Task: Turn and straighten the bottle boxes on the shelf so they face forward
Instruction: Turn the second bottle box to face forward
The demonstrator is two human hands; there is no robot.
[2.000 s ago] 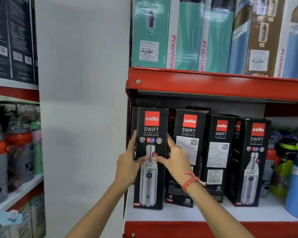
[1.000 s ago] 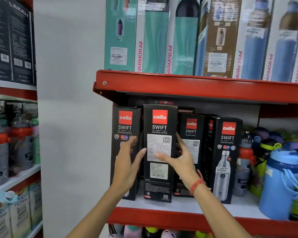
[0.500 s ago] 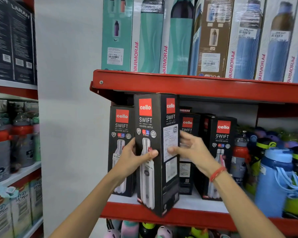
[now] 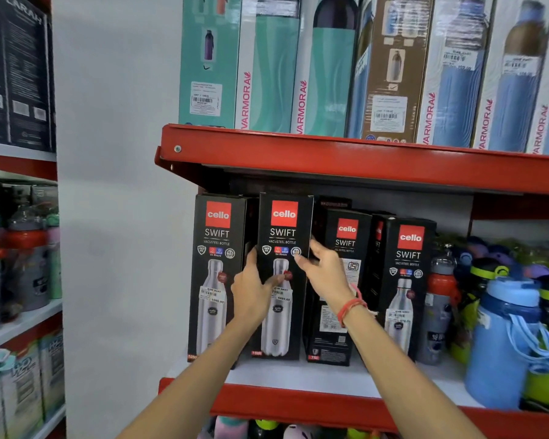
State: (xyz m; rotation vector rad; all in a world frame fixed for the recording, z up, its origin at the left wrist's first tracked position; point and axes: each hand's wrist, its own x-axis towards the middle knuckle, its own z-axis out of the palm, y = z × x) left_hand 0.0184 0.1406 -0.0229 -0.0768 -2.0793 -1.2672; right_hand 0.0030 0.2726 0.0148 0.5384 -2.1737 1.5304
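Note:
Several black Cello Swift bottle boxes stand on the white shelf (image 4: 298, 380) with its red front lip. The first box (image 4: 214, 274) at the far left shows its bottle picture. Beside it the second box (image 4: 284, 229) stands upright, picture side forward. My left hand (image 4: 251, 296) grips its left edge with the thumb across the front. My right hand (image 4: 325, 274) holds its right edge near the top. A third box (image 4: 339, 331) to the right shows its label side. The fourth box (image 4: 408, 280) faces front.
Plastic bottles and a blue jug (image 4: 504, 343) crowd the shelf's right end. The red upper shelf (image 4: 362, 161) hangs just above the box tops and carries tall Varmora boxes (image 4: 267, 74). A white wall (image 4: 118, 217) lies to the left, with another rack (image 4: 19, 248) beyond.
The second box was pulled out and turned from label side to picture side. It now stands back on the shelf beside the first box, both hands still on it.

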